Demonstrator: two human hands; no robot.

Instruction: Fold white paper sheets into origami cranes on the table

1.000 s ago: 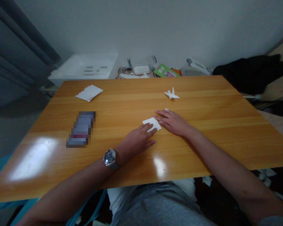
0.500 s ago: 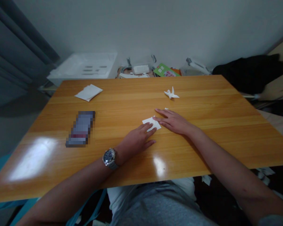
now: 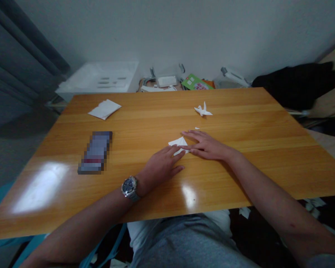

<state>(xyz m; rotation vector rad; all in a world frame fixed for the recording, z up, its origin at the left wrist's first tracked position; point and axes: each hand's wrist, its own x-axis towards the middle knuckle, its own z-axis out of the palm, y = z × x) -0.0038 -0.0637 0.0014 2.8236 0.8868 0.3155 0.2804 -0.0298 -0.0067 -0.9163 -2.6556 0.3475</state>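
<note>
A small folded piece of white paper [image 3: 179,142] lies flat on the wooden table [image 3: 145,126] in front of me. My left hand [image 3: 163,163] rests on its near side with fingers stretched out, pressing it against the table; a metal watch [image 3: 129,186] is on that wrist. From the right, my right hand [image 3: 205,145] lies with fingers spread, and a fingertip touches the paper's right part. The fingers hide some of the paper. Beyond my right hand sit a tiny white scrap [image 3: 197,128] and a folded paper crane [image 3: 203,109].
A stack of white paper sheets [image 3: 104,109] lies at the table's far left, with a phone [image 3: 96,152] nearer me. Behind the table are a white tray [image 3: 100,76], a green booklet [image 3: 195,82] and a dark cloth [image 3: 293,87]. Paper scraps [image 3: 245,212] lie below the near edge.
My right hand has shifted slightly down toward me, its fingertip sliding over the paper's right part. The tiny scrap behind it is now more exposed. My left hand stays in place.
</note>
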